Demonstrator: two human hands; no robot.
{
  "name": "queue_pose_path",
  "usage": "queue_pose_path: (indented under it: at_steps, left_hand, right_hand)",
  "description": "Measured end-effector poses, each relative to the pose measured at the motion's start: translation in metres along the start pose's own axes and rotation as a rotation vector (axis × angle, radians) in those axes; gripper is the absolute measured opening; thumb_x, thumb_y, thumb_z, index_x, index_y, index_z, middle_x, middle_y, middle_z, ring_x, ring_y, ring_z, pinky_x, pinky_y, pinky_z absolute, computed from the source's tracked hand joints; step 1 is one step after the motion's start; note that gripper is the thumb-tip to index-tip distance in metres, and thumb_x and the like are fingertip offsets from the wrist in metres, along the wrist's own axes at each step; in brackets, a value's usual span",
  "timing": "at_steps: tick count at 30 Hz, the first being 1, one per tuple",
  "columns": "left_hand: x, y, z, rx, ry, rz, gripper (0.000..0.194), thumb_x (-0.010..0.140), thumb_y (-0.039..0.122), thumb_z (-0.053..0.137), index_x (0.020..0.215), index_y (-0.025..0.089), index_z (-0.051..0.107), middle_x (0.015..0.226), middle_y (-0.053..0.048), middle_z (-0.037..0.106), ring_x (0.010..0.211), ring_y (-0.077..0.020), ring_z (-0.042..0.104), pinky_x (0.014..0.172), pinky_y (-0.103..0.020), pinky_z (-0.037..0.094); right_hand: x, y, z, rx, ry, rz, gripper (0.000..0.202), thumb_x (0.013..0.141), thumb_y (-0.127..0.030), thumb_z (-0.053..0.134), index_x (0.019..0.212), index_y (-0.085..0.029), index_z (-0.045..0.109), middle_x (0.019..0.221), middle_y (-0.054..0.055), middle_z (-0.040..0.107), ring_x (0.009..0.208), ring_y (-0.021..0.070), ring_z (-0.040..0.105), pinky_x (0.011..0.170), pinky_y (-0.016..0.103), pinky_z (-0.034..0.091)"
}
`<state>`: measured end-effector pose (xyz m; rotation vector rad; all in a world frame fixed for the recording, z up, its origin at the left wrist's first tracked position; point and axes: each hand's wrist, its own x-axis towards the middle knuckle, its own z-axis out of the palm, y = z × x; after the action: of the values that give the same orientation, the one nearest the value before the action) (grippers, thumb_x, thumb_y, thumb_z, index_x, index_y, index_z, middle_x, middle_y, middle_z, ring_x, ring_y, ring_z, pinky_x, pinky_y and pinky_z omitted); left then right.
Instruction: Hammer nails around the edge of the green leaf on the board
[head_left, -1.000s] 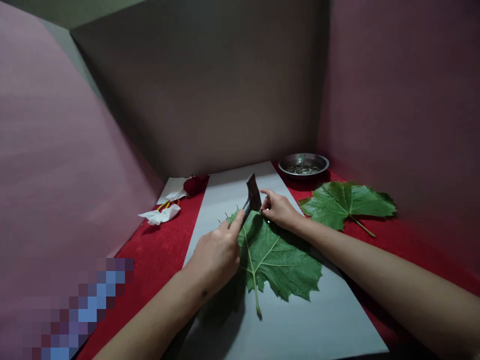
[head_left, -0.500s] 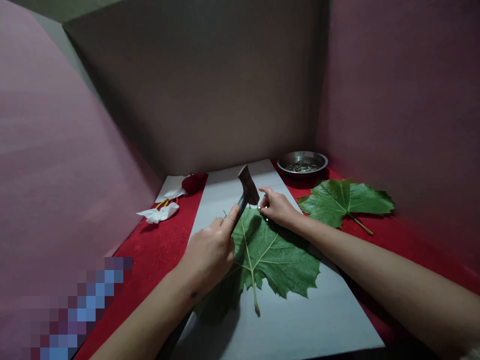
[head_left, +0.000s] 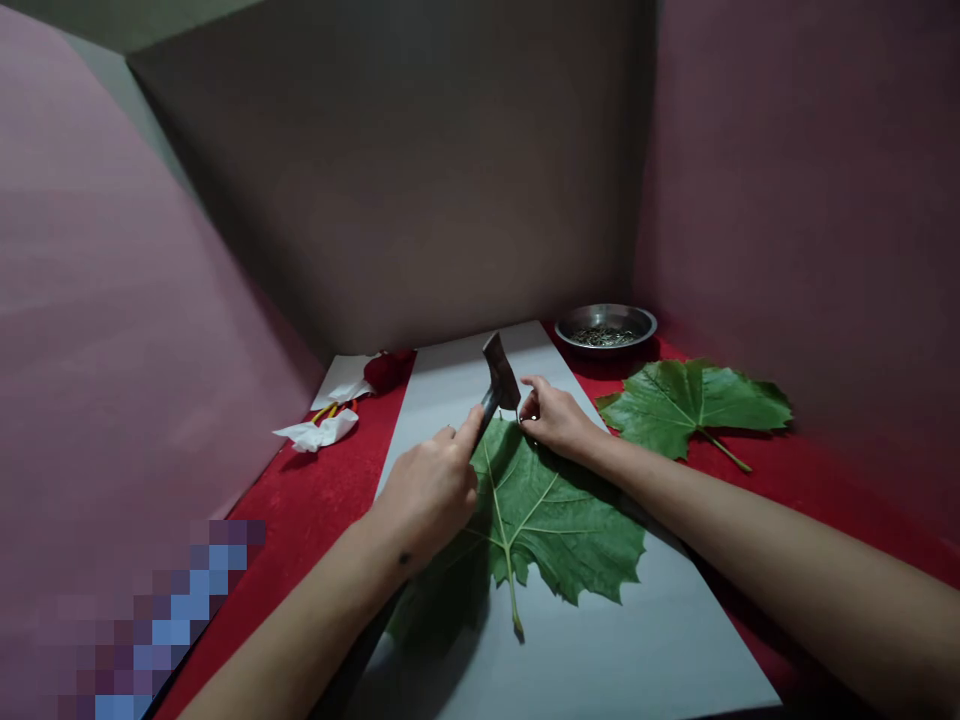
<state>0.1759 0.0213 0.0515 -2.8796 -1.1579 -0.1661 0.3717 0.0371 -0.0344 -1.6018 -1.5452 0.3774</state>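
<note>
My left hand [head_left: 433, 492] is closed round the handle of a hammer [head_left: 501, 382], its dark head raised over the top edge of a large green leaf [head_left: 540, 520]. The leaf lies on a long white board [head_left: 645, 640], stem toward me. Just right of the hammer head, my right hand [head_left: 553, 415] pinches a thin nail [head_left: 517, 413] upright at the leaf's upper edge. The hammer head is right by the nail's top; whether they touch is unclear. Part of the leaf's left side is hidden behind my left hand and forearm.
A metal bowl [head_left: 606, 328] of nails stands at the back right. A second green leaf [head_left: 694, 405] lies on the red cloth [head_left: 322, 510] at right. White tissue [head_left: 319, 430], yellow-orange handles and a red item [head_left: 386, 371] are at back left. Walls enclose the back and sides.
My left hand and the hammer have shifted slightly right. My right hand keeps its pinch at about the same place.
</note>
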Motion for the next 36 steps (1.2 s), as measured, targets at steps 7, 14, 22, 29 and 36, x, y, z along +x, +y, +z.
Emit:
queue_pose_path:
  at_steps: [7, 14, 22, 29, 36]
  left_hand:
    - [-0.003, 0.007, -0.009, 0.066, 0.174, -0.007, 0.063, 0.080, 0.011, 0.037, 0.142, 0.011, 0.025, 0.105, -0.016, 0.064, 0.088, -0.0247, 0.063, 0.072, -0.036, 0.050]
    - [-0.008, -0.006, 0.003, 0.084, 0.020, -0.046, 0.064, 0.077, 0.009, 0.038, 0.140, 0.014, 0.031, 0.110, -0.015, 0.065, 0.096, -0.0252, 0.063, 0.076, -0.036, 0.050]
    - [-0.036, -0.043, -0.021, -0.023, 0.320, -0.138, 0.060, 0.078, 0.022, 0.044, 0.137, 0.014, 0.039, 0.127, -0.011, 0.059, 0.113, -0.0265, 0.057, 0.092, -0.036, 0.046]
    - [-0.056, -0.078, -0.008, -0.090, 0.221, -0.371, 0.061, 0.079, 0.025, 0.045, 0.139, 0.016, 0.037, 0.118, -0.010, 0.065, 0.103, -0.0264, 0.063, 0.084, -0.034, 0.049]
    - [-0.068, -0.081, 0.006, -0.224, 0.181, -0.453, 0.061, 0.078, 0.025, 0.045, 0.139, 0.019, 0.038, 0.114, -0.007, 0.067, 0.103, -0.0258, 0.062, 0.082, -0.033, 0.047]
  right_hand:
    - [0.001, 0.004, 0.003, -0.031, 0.020, 0.015, 0.062, 0.066, -0.003, 0.057, 0.125, -0.009, 0.039, 0.077, 0.001, 0.062, 0.073, 0.0134, 0.056, 0.068, 0.024, 0.039]
    - [0.001, 0.004, 0.004, -0.034, 0.022, 0.011, 0.062, 0.066, -0.004, 0.057, 0.124, -0.008, 0.037, 0.075, -0.001, 0.059, 0.071, 0.0128, 0.055, 0.066, 0.023, 0.038]
    - [0.000, 0.003, 0.001, -0.034, -0.012, -0.027, 0.059, 0.066, -0.003, 0.057, 0.122, -0.009, 0.041, 0.088, 0.005, 0.063, 0.073, 0.0133, 0.055, 0.069, 0.024, 0.042]
    - [0.004, 0.002, -0.002, 0.282, -0.052, 0.159, 0.046, 0.076, 0.001, 0.040, 0.121, -0.008, 0.045, 0.100, 0.012, 0.068, 0.080, 0.0129, 0.064, 0.073, 0.024, 0.049]
    - [0.017, -0.011, -0.014, 0.128, -0.059, 0.255, 0.039, 0.074, -0.001, 0.050, 0.111, -0.009, 0.055, 0.093, 0.012, 0.071, 0.078, 0.0174, 0.067, 0.066, 0.026, 0.052]
